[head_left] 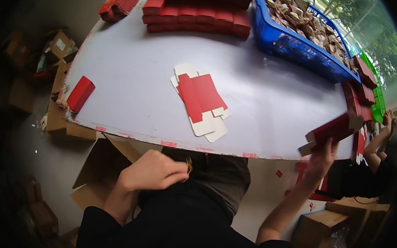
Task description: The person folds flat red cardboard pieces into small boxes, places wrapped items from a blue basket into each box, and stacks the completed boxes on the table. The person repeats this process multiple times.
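Note:
My left hand (151,172) is closed in front of my lap, with thin yellow rubber bands (188,169) pinched at its fingertips. Over the table's right front edge, my right hand (323,161) grips a dark red carton (334,131) with pale flaps. That hand and carton are slightly blurred; whether it is one carton or a few together I cannot tell. Between the hands, farther back on the white table (132,80), lie several flattened red-and-white cartons (207,94), overlapping at an angle. One closed red box (80,93) rests near the left edge.
Red boxes (196,20) are stacked at the back, with another red bundle (118,3) at far left. A blue basket (300,48) of small wrapped pieces stands back right. Beyond it are red stacks (359,96), a green crate (377,86) and another person's arms (379,141).

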The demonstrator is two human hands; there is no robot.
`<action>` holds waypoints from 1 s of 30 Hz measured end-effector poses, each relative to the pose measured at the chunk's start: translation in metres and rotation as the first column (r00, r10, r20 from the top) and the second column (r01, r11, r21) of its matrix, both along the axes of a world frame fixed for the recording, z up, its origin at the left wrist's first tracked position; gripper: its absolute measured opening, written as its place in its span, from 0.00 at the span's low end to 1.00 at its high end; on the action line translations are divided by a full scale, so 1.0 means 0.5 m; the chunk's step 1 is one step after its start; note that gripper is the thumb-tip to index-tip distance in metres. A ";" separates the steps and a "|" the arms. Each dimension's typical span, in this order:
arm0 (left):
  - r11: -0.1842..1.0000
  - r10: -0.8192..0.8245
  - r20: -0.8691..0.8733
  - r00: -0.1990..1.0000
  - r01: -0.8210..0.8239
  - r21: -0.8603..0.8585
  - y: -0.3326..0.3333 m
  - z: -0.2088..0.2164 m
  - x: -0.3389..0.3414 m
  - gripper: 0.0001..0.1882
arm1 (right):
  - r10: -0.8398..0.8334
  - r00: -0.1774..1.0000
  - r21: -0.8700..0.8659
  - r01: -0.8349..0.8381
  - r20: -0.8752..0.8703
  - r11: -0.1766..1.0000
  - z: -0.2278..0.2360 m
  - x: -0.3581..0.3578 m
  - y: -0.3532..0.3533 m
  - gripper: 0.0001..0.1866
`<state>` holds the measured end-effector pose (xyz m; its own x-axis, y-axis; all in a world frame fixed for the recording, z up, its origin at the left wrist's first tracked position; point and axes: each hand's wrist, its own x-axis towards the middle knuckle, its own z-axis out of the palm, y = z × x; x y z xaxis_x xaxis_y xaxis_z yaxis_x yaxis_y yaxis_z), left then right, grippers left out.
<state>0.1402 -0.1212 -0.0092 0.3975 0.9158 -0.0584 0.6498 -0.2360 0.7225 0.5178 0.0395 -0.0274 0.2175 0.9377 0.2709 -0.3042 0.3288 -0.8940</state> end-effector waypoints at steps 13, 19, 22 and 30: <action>0.785 0.607 -0.534 0.588 -0.549 0.288 -0.110 -0.013 -0.140 0.06 | -0.165 0.168 0.146 0.120 0.972 0.982 0.039 -0.034 0.150 0.25; 0.753 0.565 -0.126 0.816 -0.446 0.484 0.012 0.024 -0.049 0.06 | -0.075 0.032 0.082 -0.391 0.997 0.917 0.028 -0.418 0.014 0.38; 0.715 0.533 -0.193 0.824 -0.316 0.623 0.070 0.001 -0.013 0.11 | -0.100 0.052 0.112 -0.367 0.994 0.923 0.015 -0.509 -0.018 0.40; 0.809 0.481 -0.329 0.812 -0.267 0.524 -0.006 -0.018 0.048 0.14 | 0.254 0.217 -0.132 -0.457 0.943 0.880 0.029 -0.482 -0.050 0.34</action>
<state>0.1641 -0.1240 -0.0183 0.0480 0.9518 0.3029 0.9656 -0.1218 0.2299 0.2767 0.0148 -0.0129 -0.6147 0.7715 0.1643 0.5554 0.5713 -0.6043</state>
